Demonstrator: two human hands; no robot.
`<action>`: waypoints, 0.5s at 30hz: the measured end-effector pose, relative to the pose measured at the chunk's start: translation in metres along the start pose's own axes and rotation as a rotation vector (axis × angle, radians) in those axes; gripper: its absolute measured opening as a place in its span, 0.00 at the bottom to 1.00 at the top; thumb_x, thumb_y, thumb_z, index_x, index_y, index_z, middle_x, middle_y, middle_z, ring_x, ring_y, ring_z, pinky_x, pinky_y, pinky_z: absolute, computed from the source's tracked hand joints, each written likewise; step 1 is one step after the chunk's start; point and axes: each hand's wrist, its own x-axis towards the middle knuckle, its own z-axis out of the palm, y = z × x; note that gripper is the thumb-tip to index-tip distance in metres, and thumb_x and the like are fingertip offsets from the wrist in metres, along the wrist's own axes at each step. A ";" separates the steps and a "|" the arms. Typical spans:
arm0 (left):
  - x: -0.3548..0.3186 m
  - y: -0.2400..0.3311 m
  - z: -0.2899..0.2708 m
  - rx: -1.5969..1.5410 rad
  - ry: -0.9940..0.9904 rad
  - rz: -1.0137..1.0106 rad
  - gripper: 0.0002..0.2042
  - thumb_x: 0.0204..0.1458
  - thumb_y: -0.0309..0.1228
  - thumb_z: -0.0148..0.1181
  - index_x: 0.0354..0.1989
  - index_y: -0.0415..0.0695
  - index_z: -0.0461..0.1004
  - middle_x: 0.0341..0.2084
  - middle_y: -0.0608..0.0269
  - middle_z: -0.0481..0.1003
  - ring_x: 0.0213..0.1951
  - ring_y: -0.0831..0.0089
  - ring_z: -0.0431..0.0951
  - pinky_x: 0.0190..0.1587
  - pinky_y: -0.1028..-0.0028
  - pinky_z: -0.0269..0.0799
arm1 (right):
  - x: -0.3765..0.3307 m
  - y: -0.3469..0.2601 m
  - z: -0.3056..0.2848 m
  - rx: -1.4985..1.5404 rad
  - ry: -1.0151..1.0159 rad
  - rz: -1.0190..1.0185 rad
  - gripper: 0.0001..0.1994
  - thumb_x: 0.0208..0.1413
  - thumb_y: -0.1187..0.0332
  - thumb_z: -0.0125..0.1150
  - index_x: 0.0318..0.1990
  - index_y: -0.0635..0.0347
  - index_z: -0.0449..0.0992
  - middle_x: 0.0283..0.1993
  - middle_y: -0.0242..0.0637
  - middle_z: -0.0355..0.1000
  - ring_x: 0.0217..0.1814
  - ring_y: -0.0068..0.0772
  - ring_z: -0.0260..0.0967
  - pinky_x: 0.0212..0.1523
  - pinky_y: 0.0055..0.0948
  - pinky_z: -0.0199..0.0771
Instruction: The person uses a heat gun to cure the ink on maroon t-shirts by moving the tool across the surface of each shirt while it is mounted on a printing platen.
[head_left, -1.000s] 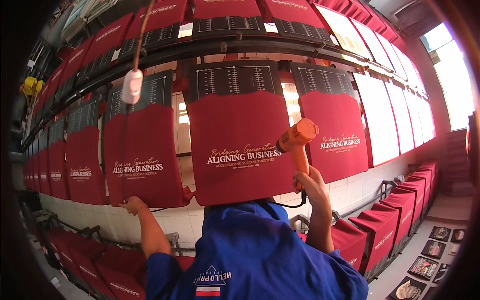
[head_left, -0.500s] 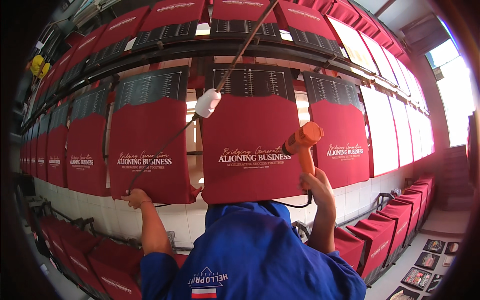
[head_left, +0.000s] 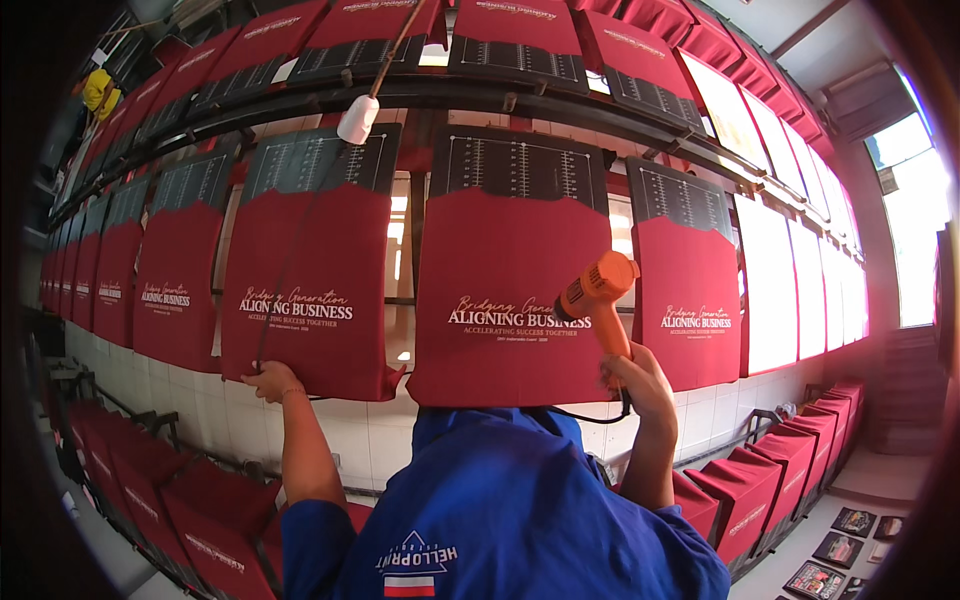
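My right hand (head_left: 646, 380) is wrapped round the handle of an orange heat gun (head_left: 606, 280). Its dark nozzle points left, above the white print of the dark red shirt (head_left: 505, 365) on the middle board. A black cord (head_left: 605, 420) leaves the bottom of the handle. My left hand (head_left: 273, 382) is closed at the lower edge of the neighbouring red shirt (head_left: 305, 350), round a thin dark cable (head_left: 282, 270). That cable rises to a white socket connector (head_left: 358, 120) hanging over the far end of the left board.
More red shirts on dark ruled boards (head_left: 180, 270) stand in rows left, right and beyond. White blank boards (head_left: 768, 270) stand at the right. A black rail (head_left: 330, 100) crosses behind. Red-covered boards (head_left: 215, 520) lie behind me on both sides. Printed pictures (head_left: 838, 548) lie lower right.
The view has shifted slightly, and the boards appear a little further right. The white connector has swung left and away from me. Both hands keep their holds, with the heat gun still over the middle shirt.
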 end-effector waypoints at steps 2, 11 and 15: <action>0.000 0.000 -0.001 -0.007 0.002 0.006 0.29 0.64 0.50 0.37 0.70 0.53 0.48 0.57 0.37 0.61 0.58 0.37 0.65 0.52 0.43 0.69 | 0.000 -0.002 0.000 0.076 -0.028 0.032 0.10 0.51 0.67 0.55 0.35 0.64 0.71 0.26 0.32 0.69 0.24 0.23 0.70 0.24 0.22 0.69; 0.000 0.001 -0.001 -0.013 0.023 0.024 0.29 0.64 0.50 0.38 0.70 0.51 0.49 0.56 0.37 0.62 0.56 0.38 0.66 0.53 0.44 0.69 | 0.002 -0.006 0.025 -0.011 -0.056 -0.073 0.10 0.52 0.67 0.55 0.36 0.67 0.71 0.27 0.33 0.70 0.25 0.24 0.72 0.27 0.22 0.71; 0.003 -0.002 -0.002 -0.006 0.017 0.020 0.28 0.64 0.50 0.36 0.70 0.51 0.48 0.56 0.37 0.62 0.57 0.38 0.66 0.52 0.44 0.70 | 0.005 -0.013 0.026 0.014 -0.125 -0.012 0.11 0.51 0.66 0.55 0.35 0.66 0.71 0.25 0.33 0.70 0.25 0.22 0.70 0.28 0.23 0.70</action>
